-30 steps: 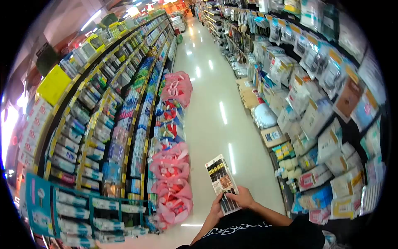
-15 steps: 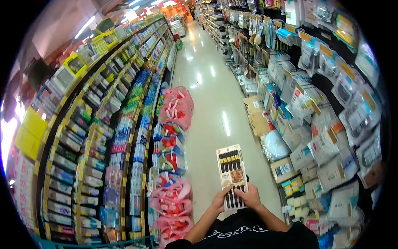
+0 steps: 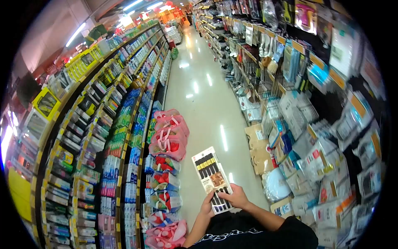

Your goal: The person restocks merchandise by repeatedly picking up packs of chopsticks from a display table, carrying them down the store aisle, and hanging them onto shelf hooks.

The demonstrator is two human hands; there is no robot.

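A white-carded pack of chopsticks [image 3: 211, 176] is held in front of my body, tilted with its top toward the left. Black sticks with gold bands show through its upper window, and a brown picture sits in the middle of the card. My left hand [image 3: 207, 204] closes on the pack's lower left edge. From the lower right, my right hand [image 3: 235, 196] grips it with the thumb across the front. The fingers behind the card are hidden.
To my left, a long shelf [image 3: 124, 155] carries rows of boxed goods. Pink bags [image 3: 169, 143] with red contents line the floor beside it. Packaged kitchenware [image 3: 319, 162] hangs on my right, above cardboard boxes [image 3: 259, 149]. The shiny aisle floor [image 3: 199, 120] runs ahead.
The shelves and bags have shifted nearer as I move up the aisle. The pack has swung left and tilted more, still in both hands.
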